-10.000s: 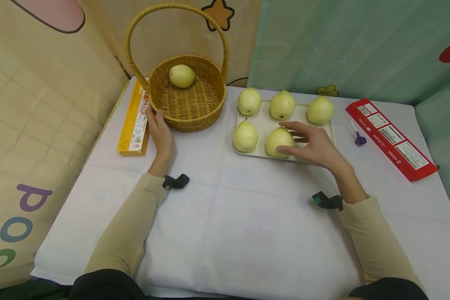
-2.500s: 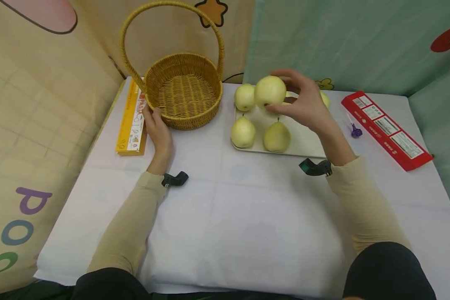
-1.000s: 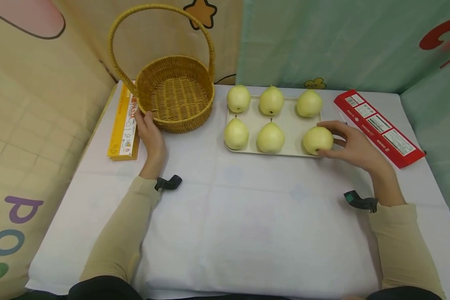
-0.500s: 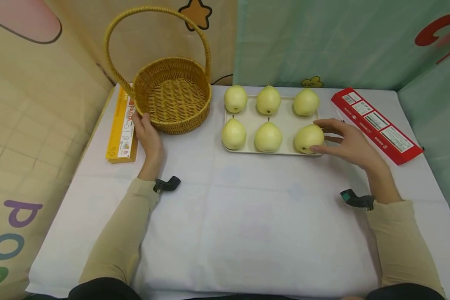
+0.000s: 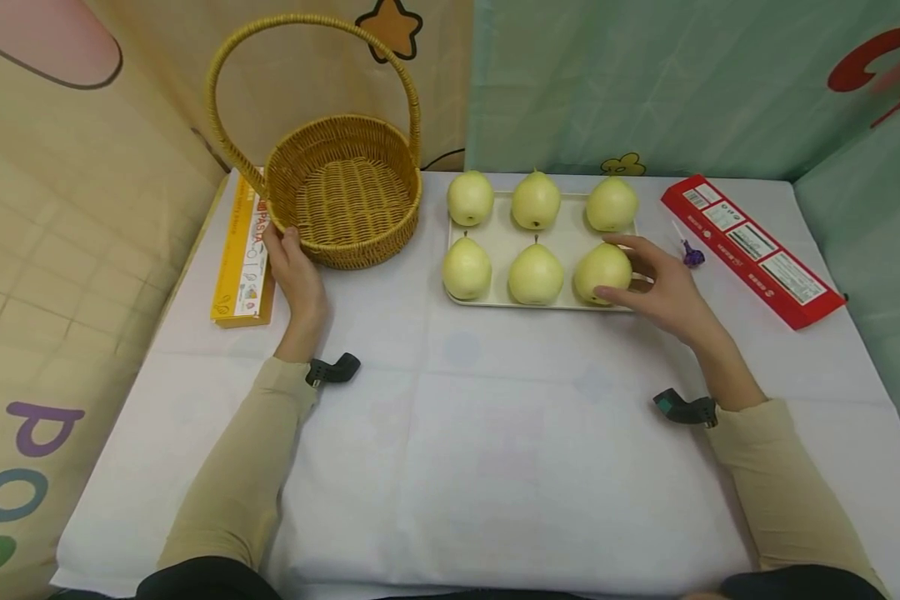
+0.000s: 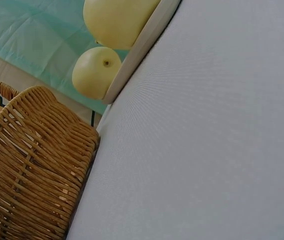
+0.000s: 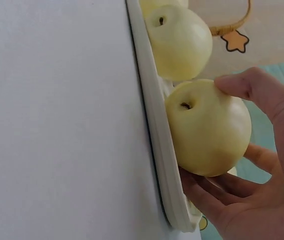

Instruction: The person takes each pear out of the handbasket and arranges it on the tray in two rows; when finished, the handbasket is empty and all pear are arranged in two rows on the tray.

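My right hand [image 5: 667, 287] holds a pale green pear [image 5: 602, 273] at the front right of the cream tray [image 5: 506, 306]. In the right wrist view, the thumb lies on one side of this pear [image 7: 209, 130] and the fingers on the other, with the tray rim [image 7: 154, 120] alongside. Several other pears stand on the tray in two rows, including a front middle one [image 5: 536, 275]. My left hand [image 5: 297, 279] rests against the outer left side of the wicker basket [image 5: 360, 250], whose inside shows no fruit. Its fingertips are partly hidden beside the basket.
A yellow pasta box [image 5: 242, 267] lies left of the basket, close to the left hand. Right of the tray are a purple-wrapped lollipop [image 5: 692, 254] and a long red box [image 5: 753, 250]. Curtains [image 5: 645, 83] hang behind the white-covered table [image 5: 457, 467].
Ten seconds ago a pear lay in the basket; now it holds none, and the tray's front right spot has one. In the last second, the right hand shifted that pear left. The left hand stayed.
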Motion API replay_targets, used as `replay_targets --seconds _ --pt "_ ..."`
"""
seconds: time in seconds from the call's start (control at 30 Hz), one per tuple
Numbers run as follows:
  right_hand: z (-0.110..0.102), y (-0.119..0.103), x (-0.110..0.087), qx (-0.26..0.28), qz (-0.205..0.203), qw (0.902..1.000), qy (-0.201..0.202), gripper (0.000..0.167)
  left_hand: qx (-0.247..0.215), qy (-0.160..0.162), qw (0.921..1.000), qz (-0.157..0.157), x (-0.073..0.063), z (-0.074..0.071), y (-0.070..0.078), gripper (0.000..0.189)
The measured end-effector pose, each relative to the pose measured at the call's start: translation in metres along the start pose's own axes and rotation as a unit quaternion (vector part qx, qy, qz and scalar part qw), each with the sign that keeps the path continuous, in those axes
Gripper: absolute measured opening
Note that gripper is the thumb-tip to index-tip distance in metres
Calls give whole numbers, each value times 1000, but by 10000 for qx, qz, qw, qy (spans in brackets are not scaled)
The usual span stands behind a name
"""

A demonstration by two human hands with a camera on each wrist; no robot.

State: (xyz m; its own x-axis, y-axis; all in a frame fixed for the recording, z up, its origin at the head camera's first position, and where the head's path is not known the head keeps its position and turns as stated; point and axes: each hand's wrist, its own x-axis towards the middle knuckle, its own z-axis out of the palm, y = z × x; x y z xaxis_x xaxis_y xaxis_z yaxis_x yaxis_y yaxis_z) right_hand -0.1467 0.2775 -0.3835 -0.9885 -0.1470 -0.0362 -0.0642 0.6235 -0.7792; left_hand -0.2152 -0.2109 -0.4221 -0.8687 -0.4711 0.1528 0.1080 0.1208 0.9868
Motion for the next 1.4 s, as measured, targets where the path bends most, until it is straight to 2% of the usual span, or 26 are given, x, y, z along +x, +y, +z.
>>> replay_targets --seconds 0.13,0.2,0.37,0.53,0.83,0.97,1.07,1.17,1.27,1.33,1.4 --pt "-10 1 -3 -185 165 9997 -51 78 -106 -39 9999 -56 -7 0 13 53" --pt "-17 1 -5 -340 244 9990 -124 77 -81 -47 9999 -104 -8 -1 14 52" --pt "-27 1 -7 -539 211 9981 -207 74 18 4 10000 -96 1 -2 1 51" --pt "-28 -1 -5 -649 192 9976 -141 74 74 45 9999 -55 6 -5 -8 50" --pt "-23 -4 -4 -767 307 9963 247 79 207 44 9998 -50 6 -4 -6 50" --pt "-24 -4 -5 -661 306 9954 623 78 199 51 9998 -77 5 -4 -5 50" --pt "-27 -2 -5 -850 250 9918 923 77 257 96 9996 -66 4 -4 -3 53" --pt "-30 3 -4 -1209 84 9872 1037 75 465 195 9986 185 6 -5 1 57" --pt "-32 7 -4 -1474 -148 9836 1025 77 777 379 9935 737 8 -7 4 63" --pt "-32 10 -4 -1628 -254 9811 1015 79 965 564 9852 1301 9 -8 7 66" --pt "-31 12 -4 -1780 -299 9784 1006 82 1110 756 9718 1939 10 -7 10 66"
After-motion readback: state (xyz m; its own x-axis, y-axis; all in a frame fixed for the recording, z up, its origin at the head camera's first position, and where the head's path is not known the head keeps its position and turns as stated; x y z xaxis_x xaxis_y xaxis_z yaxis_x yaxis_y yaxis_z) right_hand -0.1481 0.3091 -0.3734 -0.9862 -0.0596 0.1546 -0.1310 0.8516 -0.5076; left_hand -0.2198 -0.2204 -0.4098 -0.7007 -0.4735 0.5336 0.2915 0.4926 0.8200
